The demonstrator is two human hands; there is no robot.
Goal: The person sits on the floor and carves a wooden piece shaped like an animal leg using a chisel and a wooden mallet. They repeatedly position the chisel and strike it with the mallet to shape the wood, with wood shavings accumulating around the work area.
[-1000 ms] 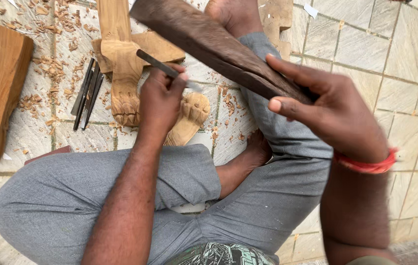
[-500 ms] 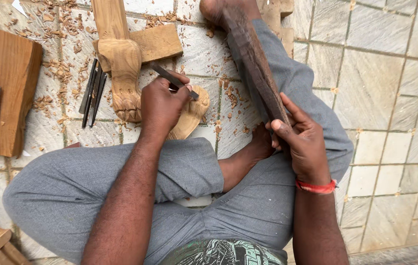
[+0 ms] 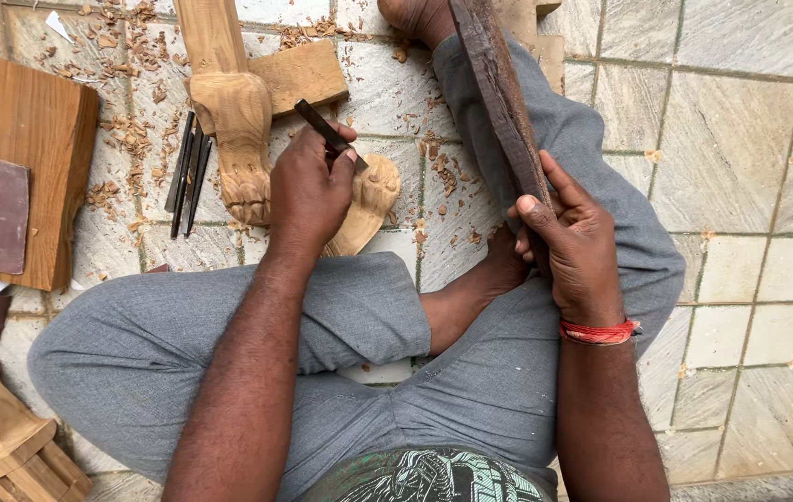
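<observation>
Carving in hand: left hand [image 3: 308, 191] closed tight around a dark chisel [image 3: 329, 135], tip at the pale carved paw [image 3: 368, 200] on the tile floor [image 3: 740, 121]. Right hand [image 3: 573, 246] wrapped on a long dark wooden mallet [image 3: 500, 98], resting along the leg. Judged next: strike squarely on the chisel head.

Left hand [image 3: 308, 191] fisted – right hand [image 3: 571, 244] gripping, arm raised.

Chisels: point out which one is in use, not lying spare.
The chisel gripped in the left hand, over the carved wooden paw; the spare chisels lie on the tiles.
</observation>
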